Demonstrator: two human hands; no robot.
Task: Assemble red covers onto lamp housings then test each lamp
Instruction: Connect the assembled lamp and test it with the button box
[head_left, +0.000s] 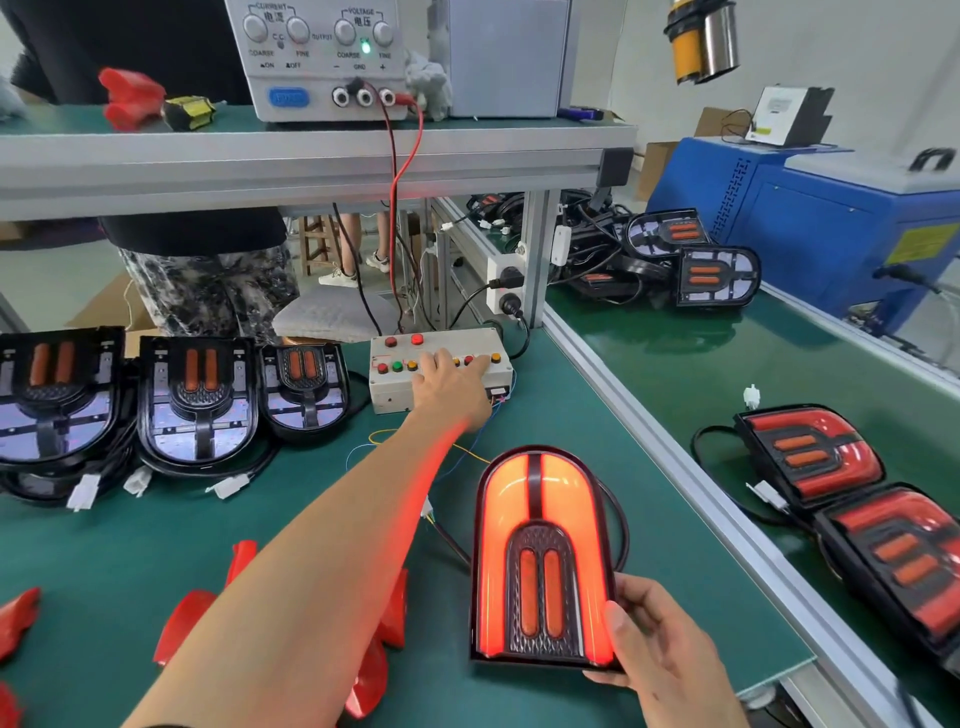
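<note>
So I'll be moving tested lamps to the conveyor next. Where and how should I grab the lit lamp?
Probably by the flat bottom end of the lit lamp, coming from the right, where the right hand already grips its lower right corner. That straight rim gives thumb and fingers opposing faces, while the rounded top offers less purchase. The cable leaves near the upper right, so watch that it does not snag.

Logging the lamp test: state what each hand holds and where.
Right hand grips the lit lamp at its lower right corner. Left hand holds nothing, pressing the button box.

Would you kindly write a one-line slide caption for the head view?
Left hand presses the beige push-button test box while right hand holds the glowing red arch-shaped lamp.
</note>
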